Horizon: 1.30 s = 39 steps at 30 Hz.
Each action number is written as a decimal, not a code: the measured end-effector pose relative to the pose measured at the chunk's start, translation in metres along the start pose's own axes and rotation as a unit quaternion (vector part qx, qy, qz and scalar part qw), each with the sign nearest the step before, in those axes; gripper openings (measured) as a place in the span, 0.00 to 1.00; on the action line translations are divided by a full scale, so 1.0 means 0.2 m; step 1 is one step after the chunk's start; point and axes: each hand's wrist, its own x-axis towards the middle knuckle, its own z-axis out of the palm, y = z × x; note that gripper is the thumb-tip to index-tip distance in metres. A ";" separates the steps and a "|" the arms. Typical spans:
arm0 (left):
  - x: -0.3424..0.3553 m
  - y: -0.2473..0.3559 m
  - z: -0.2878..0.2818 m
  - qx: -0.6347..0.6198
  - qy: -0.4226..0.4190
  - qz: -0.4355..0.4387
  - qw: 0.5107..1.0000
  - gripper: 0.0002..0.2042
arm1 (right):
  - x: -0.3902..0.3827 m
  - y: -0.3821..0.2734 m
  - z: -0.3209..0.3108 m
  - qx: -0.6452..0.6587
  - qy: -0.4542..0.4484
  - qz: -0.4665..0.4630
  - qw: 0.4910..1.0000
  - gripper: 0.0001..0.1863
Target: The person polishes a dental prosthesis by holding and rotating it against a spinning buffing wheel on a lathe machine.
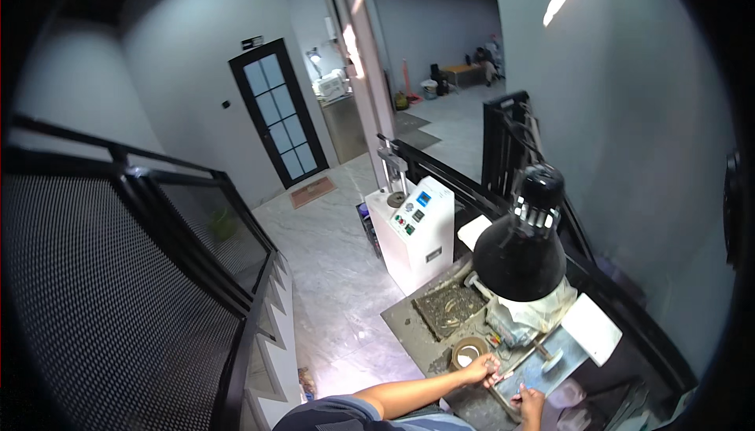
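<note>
My left hand (481, 368) reaches over the front of the workbench, its fingers closed at the edge of a shallow blue-grey tray (515, 384). A small pale slim piece (504, 377) shows at its fingertips; its kind is too small to tell. Just to the right, my right hand (532, 401) is closed too, fingers pinched together over the tray's near side. Whatever lies in that pinch is too small to make out. Beyond both hands, a pale wheel (553, 362) sits on the shaft of a bench motor (510, 329), partly wrapped in whitish plastic.
A black lamp shade (519, 258) hangs over the motor. Left of it lie a dirty rectangular tray (450, 311) and a round brown bowl (469, 351) with something white inside. A white panel (591, 329) stands at right. Behind is a white machine (417, 234); mesh railing (118, 297) runs at left.
</note>
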 end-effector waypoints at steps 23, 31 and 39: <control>-0.46 0.30 -0.42 0.036 -0.076 0.109 0.990 0.06 | -0.31 -0.24 0.84 0.038 -0.099 -0.079 0.991 0.07; -0.59 0.56 -0.47 0.069 -0.076 0.173 0.980 0.09 | -0.49 -0.45 1.05 0.052 -0.051 -0.138 0.988 0.08; -0.85 0.88 -0.34 -0.011 -0.132 0.188 0.973 0.13 | -0.73 -0.72 1.11 0.098 -0.016 -0.177 0.979 0.10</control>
